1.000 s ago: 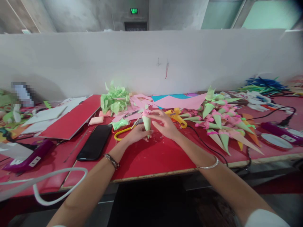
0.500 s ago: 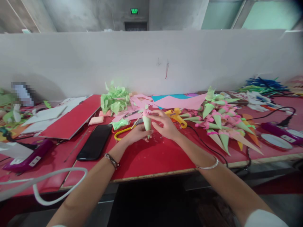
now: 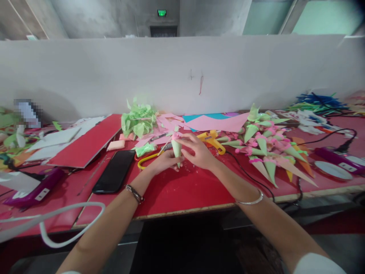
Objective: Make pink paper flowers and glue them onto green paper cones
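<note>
Left grip (image 3: 165,161) on pale green cone (image 3: 176,147)

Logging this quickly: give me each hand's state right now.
Left hand: closed, holding the green paper cone near its lower tip.
Right hand: partly curled at the cone's upper end; whether it grips cannot be told.

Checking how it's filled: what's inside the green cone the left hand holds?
The green cone has pink material at its top; anything deeper is hidden by its wall.
</note>
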### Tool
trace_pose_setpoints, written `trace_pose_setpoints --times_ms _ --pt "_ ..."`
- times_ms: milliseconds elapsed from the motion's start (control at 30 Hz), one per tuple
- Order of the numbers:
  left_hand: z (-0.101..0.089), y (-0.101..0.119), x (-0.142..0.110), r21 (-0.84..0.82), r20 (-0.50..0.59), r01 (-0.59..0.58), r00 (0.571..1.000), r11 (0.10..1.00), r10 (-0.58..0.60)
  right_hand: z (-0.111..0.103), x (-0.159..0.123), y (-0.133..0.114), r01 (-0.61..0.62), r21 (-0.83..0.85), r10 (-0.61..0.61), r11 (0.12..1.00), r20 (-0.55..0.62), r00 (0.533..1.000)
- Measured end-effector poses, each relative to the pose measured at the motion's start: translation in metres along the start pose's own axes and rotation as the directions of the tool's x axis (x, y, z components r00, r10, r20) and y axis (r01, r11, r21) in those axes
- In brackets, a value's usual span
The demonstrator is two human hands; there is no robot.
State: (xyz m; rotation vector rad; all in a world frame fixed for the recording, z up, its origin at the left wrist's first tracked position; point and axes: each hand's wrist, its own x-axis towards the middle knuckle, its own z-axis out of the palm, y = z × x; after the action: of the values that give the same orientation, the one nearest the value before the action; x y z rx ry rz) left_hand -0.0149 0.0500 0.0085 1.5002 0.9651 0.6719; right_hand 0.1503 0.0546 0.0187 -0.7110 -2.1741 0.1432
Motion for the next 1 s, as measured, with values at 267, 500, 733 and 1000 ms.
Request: trace_pose_setpoints --times_ms 267,500,733,1000 --pt "-0.0006 -0.0016 0.0010 0.000 -0.004 -0.003 1.000 1.000 0.003 0.0014 0.0007 0.0008 -0.017 0.038 0.018 0.999 -0.036 0.999" --pt "-0.0004 -0.0037 0.0024 -0.043 -0.009 0.008 1.000 0.999 -0.008 0.0017 0.0024 -0.0008 -0.033 0.067 0.038 0.997 -0.075 0.996" --pt "0.0006 -0.0016 0.0008 -0.057 -0.019 0.018 1.000 0.998 -0.019 0.0005 0.0040 -0.0016 -0.033 0.083 0.045 0.996 -0.142 0.989" --pt "0.0004 -0.0034 0.0031 -0.122 -0.079 0.041 0.996 0.992 -0.051 0.0016 0.0041 0.0029 -0.147 0.338 0.248 0.930 -0.279 0.928"
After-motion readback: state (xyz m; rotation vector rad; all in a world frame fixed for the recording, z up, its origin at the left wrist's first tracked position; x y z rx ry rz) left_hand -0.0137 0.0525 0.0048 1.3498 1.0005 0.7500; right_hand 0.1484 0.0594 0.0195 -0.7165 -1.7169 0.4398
